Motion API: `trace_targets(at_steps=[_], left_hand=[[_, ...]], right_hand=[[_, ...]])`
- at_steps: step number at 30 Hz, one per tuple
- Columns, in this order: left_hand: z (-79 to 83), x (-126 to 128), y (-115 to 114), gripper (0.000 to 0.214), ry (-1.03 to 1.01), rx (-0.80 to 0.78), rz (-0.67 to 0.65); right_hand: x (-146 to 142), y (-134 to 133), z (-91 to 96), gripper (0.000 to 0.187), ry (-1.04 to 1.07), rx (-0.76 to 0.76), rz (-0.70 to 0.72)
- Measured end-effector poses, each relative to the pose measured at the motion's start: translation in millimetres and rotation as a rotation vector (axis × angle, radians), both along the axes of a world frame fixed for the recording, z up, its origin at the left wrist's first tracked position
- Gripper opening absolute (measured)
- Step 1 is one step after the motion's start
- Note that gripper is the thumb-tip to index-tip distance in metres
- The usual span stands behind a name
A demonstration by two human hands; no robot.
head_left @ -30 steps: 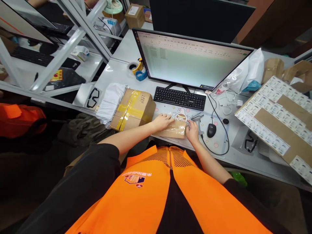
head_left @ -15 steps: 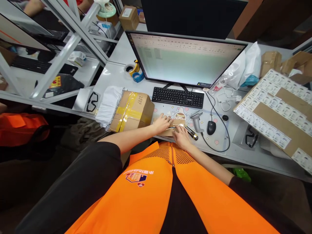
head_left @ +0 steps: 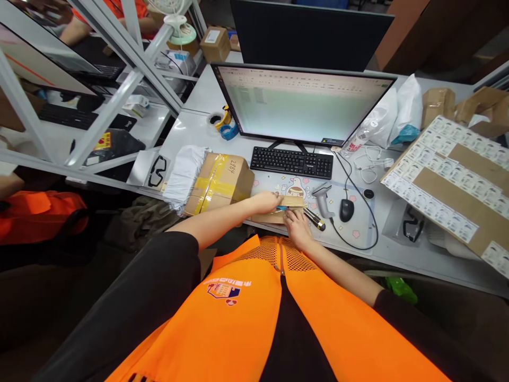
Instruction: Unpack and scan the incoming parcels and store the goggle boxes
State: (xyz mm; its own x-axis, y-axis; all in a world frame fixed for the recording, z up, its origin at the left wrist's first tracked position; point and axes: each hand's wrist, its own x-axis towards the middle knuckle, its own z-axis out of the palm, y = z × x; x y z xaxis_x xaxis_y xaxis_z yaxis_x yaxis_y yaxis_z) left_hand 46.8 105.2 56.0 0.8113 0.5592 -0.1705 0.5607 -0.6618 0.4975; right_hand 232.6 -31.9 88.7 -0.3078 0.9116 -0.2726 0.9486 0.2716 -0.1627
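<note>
A small flat cardboard box (head_left: pixel 293 201) lies at the desk's front edge, its top parted along the middle. Something blue (head_left: pixel 282 208) shows in the gap; its kind I cannot make out. My left hand (head_left: pixel 267 202) is closed on the far flap, fingers curled over its edge. From the near side, my right hand (head_left: pixel 297 225) grips the front flap with bent fingers. Just right of it lies a black and yellow utility knife (head_left: pixel 315 218). A grey barcode scanner (head_left: pixel 323 200) rests beyond the knife.
A larger taped carton (head_left: pixel 222 183) stands left, beside a white bag (head_left: pixel 185 172). Behind are a keyboard (head_left: pixel 292 162) and monitor (head_left: pixel 306 106). A mouse (head_left: pixel 347 210) with its cable lies right, near a label-covered cardboard sheet (head_left: pixel 449 185). Tape rolls (head_left: pixel 228 131) sit back left.
The small box's top has come apart, and the blue thing inside now shows. My left hand has curled round the far flap. The camera view has shifted slightly.
</note>
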Motion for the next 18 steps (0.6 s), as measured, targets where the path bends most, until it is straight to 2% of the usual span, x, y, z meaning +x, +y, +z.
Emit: trace_targets(at_steps=[2, 5, 8, 12, 16, 18], left_hand=[[7.8, -5.7, 19.0, 0.045, 0.017, -0.071, -0.021], [15.0, -9.4, 44.3, 0.035, 0.004, -0.093, 0.050], [12.9, -6.1, 57.1, 0.034, -0.005, -0.058, 0.113], [-2.3, 2.1, 54.9, 0.036, -0.018, 0.028, 0.218], [-16.1, 7.1, 45.9, 0.043, -0.071, 0.099, 0.350], [-16.4, 8.3, 39.2, 0.043, -0.143, 0.148, 0.409]], right_hand=[[3.3, 5.1, 1.4, 0.036, 0.014, 0.008, 0.026], [3.7, 12.6, 8.3, 0.029, 0.002, -0.048, 0.060], [-2.1, 14.1, 13.9, 0.038, -0.038, -0.036, 0.035], [-8.3, -3.2, 13.6, 0.039, -0.063, 0.031, 0.040], [5.6, -36.8, 16.1, 0.025, 0.024, -0.049, 0.088], [19.5, -42.2, 21.6, 0.030, 0.131, -0.095, 0.114]])
